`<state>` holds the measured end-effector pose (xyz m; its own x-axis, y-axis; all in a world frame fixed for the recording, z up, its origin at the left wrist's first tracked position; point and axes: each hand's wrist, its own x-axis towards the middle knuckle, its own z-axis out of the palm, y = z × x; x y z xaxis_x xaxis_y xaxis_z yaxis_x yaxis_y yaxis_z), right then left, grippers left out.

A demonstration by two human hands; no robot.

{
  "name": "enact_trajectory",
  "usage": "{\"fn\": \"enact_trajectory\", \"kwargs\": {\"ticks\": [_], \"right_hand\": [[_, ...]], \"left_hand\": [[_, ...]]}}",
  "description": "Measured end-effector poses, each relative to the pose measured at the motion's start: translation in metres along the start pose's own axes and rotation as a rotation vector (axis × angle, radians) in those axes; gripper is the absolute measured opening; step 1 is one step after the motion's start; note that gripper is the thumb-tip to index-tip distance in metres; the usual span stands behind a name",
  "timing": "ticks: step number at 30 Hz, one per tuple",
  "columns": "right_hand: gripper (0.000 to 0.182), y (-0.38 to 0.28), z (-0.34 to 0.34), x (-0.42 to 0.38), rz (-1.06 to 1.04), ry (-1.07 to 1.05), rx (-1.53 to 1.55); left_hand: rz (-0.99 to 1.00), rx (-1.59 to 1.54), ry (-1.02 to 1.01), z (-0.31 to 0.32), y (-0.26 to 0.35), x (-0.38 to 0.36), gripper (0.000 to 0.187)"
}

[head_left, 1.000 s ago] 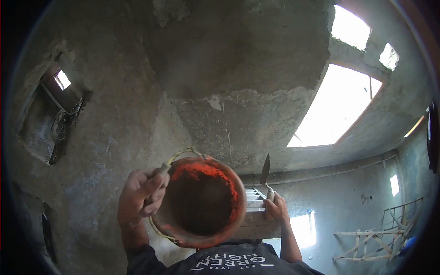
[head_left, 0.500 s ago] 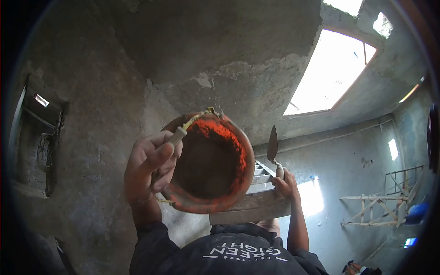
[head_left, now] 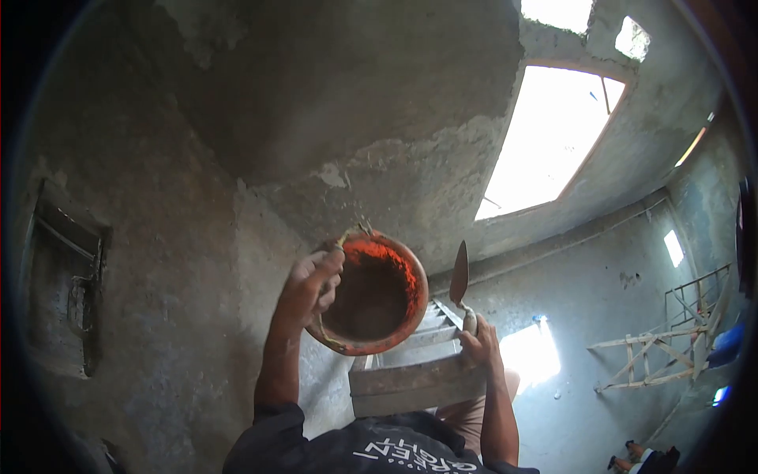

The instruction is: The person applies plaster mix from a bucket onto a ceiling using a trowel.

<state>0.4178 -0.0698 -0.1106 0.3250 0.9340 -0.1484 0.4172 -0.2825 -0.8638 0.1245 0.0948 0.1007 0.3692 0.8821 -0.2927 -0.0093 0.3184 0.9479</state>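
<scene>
My left hand (head_left: 312, 283) is closed around the handle of a round bucket (head_left: 416, 276), near its left rim. The bucket is orange-red inside, with grey smears on its wall and dark grey stuff at the bottom. A cord-like part of the handle runs to the far rim, where grey lumps cling. To the right of the bucket, my right hand (head_left: 482, 346) grips a trowel (head_left: 459, 275) by its handle. Its pointed blade stands upward, apart from the bucket.
A wooden plank (head_left: 418, 387) lies in front of my body, with a ladder (head_left: 436, 336) beyond it. Rough plastered walls surround me, with a bright window opening (head_left: 553, 142) at upper right. A wooden frame (head_left: 655, 347) stands right; another person's feet (head_left: 630, 457) show at lower right.
My left hand and the bucket have moved away from the camera and look smaller. The trowel has shifted slightly down and left in view. More of the plank shows.
</scene>
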Motion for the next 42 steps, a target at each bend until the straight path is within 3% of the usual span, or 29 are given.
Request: {"fn": "enact_trajectory", "kwargs": {"ticks": [6, 8, 20, 22, 25, 33, 42], "right_hand": [[0.035, -0.009, 0.004, -0.004, 0.005, 0.068, -0.059], [0.042, -0.004, 0.003, -0.003, 0.086, 0.015, -0.049], [0.047, -0.003, 0.011, -0.005, 0.228, -0.033, -0.142], [0.047, -0.004, 0.009, -0.007, 0.242, -0.051, -0.137], [0.048, -0.002, 0.007, -0.006, 0.103, -0.066, -0.09], [0.046, 0.006, 0.011, -0.009, 0.164, -0.105, -0.064], [0.044, 0.014, 0.015, -0.009, 0.143, -0.07, -0.043]], "left_hand": [[-0.091, -0.042, -0.01, 0.004, -0.029, 0.028, 0.024], [-0.079, -0.041, -0.006, 0.005, -0.04, 0.038, 0.024], [-0.246, 0.09, 0.193, 0.032, -0.084, 0.083, 0.023], [-0.281, 0.106, 0.213, 0.046, -0.068, 0.08, 0.023], [-0.256, 0.143, 0.299, 0.064, -0.033, 0.074, 0.023], [-0.306, 0.084, 0.333, 0.082, 0.037, 0.041, 0.024], [-0.317, -0.05, 0.254, 0.109, 0.105, 0.001, 0.02]]}}
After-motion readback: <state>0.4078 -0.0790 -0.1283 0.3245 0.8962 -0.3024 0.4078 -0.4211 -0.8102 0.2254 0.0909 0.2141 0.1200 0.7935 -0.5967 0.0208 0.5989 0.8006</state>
